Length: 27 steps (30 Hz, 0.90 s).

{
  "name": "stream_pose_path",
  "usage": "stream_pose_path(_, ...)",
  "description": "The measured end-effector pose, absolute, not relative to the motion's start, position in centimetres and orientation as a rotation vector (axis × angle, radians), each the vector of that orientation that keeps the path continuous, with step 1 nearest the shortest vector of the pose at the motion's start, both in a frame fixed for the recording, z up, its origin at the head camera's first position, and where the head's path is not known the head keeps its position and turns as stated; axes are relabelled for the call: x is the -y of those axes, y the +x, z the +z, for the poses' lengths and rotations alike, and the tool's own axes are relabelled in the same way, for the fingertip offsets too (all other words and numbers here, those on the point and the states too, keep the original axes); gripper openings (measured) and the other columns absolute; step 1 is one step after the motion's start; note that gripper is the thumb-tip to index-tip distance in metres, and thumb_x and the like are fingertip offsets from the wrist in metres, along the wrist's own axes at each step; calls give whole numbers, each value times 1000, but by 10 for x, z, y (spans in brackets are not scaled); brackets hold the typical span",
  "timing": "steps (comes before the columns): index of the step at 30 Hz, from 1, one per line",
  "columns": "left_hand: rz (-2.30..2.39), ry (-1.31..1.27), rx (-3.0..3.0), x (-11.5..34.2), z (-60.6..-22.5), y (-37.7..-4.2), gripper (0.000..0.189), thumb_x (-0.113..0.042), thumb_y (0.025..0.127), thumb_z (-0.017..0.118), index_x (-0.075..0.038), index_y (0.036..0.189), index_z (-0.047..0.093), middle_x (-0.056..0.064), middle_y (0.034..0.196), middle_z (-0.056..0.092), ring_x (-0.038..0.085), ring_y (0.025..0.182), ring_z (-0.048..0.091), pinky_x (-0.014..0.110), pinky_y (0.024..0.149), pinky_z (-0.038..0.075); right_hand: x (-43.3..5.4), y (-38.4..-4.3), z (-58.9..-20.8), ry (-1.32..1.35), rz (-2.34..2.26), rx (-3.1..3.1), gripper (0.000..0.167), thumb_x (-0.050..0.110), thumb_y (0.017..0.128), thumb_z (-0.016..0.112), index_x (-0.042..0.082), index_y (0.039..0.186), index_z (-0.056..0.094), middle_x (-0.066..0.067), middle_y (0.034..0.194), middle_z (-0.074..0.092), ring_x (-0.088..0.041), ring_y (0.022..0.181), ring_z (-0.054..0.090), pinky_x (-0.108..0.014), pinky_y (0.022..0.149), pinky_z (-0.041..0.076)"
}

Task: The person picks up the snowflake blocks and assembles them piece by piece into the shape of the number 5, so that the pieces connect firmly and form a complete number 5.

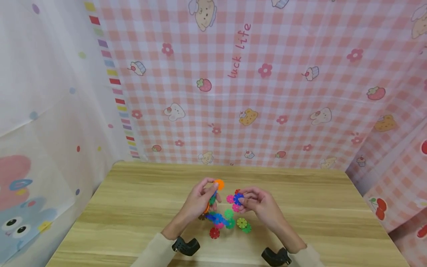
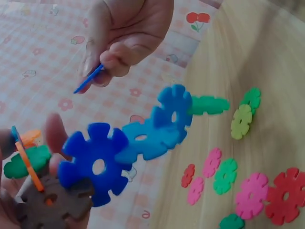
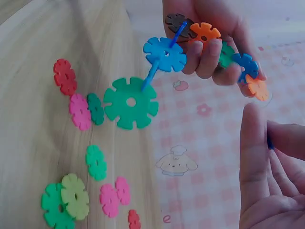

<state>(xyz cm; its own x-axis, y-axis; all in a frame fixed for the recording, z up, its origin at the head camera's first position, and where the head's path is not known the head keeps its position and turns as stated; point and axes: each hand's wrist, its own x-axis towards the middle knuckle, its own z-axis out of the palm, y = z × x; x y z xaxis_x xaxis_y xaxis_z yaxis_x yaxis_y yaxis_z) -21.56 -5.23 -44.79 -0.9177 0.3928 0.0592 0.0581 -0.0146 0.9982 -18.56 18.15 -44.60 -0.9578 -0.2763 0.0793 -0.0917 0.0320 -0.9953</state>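
At lower centre, the right hand (image 1: 261, 205) pinched a blue disc (image 1: 238, 199); the left hand (image 1: 200, 198) apparently gripped a disc chain (image 2: 78, 164). Steady, notch-to-notch alignment seemed wise.

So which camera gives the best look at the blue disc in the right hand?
The head view: there the blue disc shows its notched face, though the right hand covers part of it. The left wrist view catches it edge-on, as a thin strip; the right wrist view shows just a sliver in the pinch.
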Motion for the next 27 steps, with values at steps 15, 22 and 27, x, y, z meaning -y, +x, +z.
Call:
stream_pose_path(15,2066,476,-1937,46,-452,-208,22,-24,107,43,-3,111,49,11,90,62,16,57,58,25,47,50,-163,-183,-443,-410,-1996,-2443,16,-5,89,68,-2,104,64,-18,92,70,-31,78,69,-34,72,60)
stream_pose_path(22,2055,534,-1913,43,-452,-207,23,-22,108,40,0,109,45,8,87,62,18,57,58,25,47,50,-157,-182,-447,-489,-1961,-2643,15,0,87,73,5,99,66,-7,90,73,-15,81,69,-28,76,58)
stream_pose_path(27,2043,545,-1921,42,-453,-206,24,-23,109,39,1,109,44,9,88,60,19,56,59,27,48,51,-154,-181,-452,-794,-1838,-2947,20,-3,83,77,3,98,64,-5,84,75,-13,76,71,-27,70,59)
